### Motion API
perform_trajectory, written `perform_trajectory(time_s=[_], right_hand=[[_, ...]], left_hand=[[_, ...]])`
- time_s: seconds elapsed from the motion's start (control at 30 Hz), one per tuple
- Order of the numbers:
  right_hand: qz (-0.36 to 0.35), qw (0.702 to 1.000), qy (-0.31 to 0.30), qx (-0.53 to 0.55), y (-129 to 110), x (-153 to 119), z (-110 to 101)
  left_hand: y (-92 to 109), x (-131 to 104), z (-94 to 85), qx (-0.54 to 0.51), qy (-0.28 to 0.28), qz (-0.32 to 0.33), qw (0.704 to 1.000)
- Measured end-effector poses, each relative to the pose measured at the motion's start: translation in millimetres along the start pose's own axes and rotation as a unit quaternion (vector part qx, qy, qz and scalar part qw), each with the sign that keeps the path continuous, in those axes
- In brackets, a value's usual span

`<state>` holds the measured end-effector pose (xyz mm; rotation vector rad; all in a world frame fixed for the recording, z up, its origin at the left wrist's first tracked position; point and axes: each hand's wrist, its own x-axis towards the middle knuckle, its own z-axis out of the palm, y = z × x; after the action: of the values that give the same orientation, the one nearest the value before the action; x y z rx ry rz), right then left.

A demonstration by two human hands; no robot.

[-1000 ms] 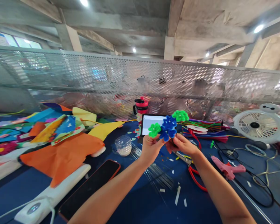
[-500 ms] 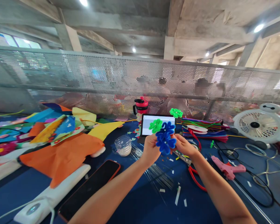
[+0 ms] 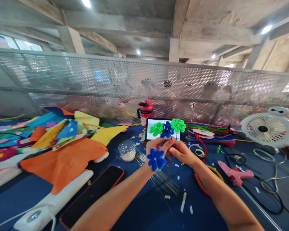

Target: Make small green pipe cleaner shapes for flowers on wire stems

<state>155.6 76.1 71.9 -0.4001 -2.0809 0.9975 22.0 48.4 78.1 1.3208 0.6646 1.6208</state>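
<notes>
Both hands meet over the middle of the table around thin dark flower stems. My left hand is closed on the stems. My right hand pinches the stems just to the right, its fingertips close to those of the left. Above the hands, a blue fuzzy flower stands between two green fuzzy flowers, one on the left and one on the right. A second blue flower hangs lower, in front of my left wrist. Behind the flowers is a lit tablet.
Orange felt, a phone and a power strip lie left. A clear cup is near my left hand. On the right are pliers, tape, a pink glue gun and a fan.
The flowers have spread apart: one blue flower moved down to the left wrist, and the right green flower came lower and left. My right hand has shifted slightly left.
</notes>
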Motion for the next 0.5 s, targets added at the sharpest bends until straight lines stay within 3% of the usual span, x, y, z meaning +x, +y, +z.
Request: perform_trajectory(time_s=[0.33, 0.43, 0.5], right_hand=[[0.028, 0.999, 0.027, 0.002, 3, -3, 4], [0.035, 0.998, 0.060, 0.003, 0, -2, 2], [0.037, 0.995, 0.092, 0.000, -2, -1, 0]], left_hand=[[-2, 3, -1.2, 0.016, -0.052, 0.001, 0.999], [-9, 4, -4.8, 0.026, -0.059, 0.058, 0.996], [-14, 3, -8.7, 0.060, -0.044, 0.133, 0.988]])
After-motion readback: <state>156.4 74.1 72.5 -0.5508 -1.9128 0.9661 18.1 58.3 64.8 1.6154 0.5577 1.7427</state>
